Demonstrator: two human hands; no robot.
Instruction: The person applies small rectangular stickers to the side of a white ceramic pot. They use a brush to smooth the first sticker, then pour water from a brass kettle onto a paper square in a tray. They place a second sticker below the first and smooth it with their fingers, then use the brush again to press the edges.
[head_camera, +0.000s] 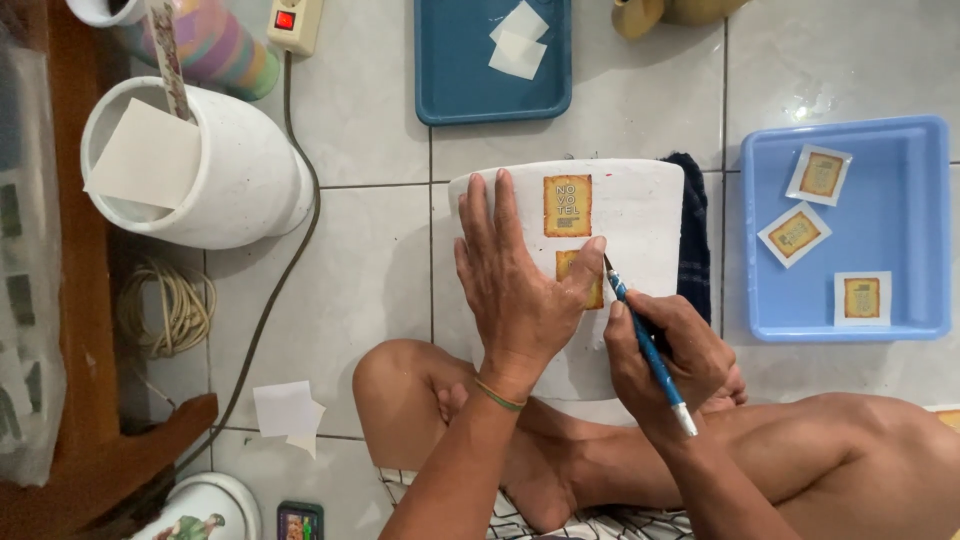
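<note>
Down on the tiled floor the person sits cross-legged, and a white pot lies on its side across the lap, its far edge against a dark cloth. The left hand is spread flat on the pot's wall, fingers stretched wide and gripping nothing, just pressing it steady. The thumb lies over a small orange label stuck to the pot, covering part of it. Just above sits a second orange label, fully in view and lying flat on the white surface.

The right hand is curled tight round a blue brush, held like a pen, slanting up to the left. Its tip meets the pot right beside the left thumb, at the edge of the half-hidden label.

To the right, a light blue tub rests on the floor with 3 more orange-and-white labels lying loose inside, well apart from each other. Beyond the pot, a darker blue tray holds 2 white paper squares. Off to the left lies another white pot, mouth towards the wooden furniture, with a square of paper across its opening. A striped pastel pot sits behind it, next to a power strip whose cable runs down across the tiles. A scrap of white paper lies near the left knee.
</note>
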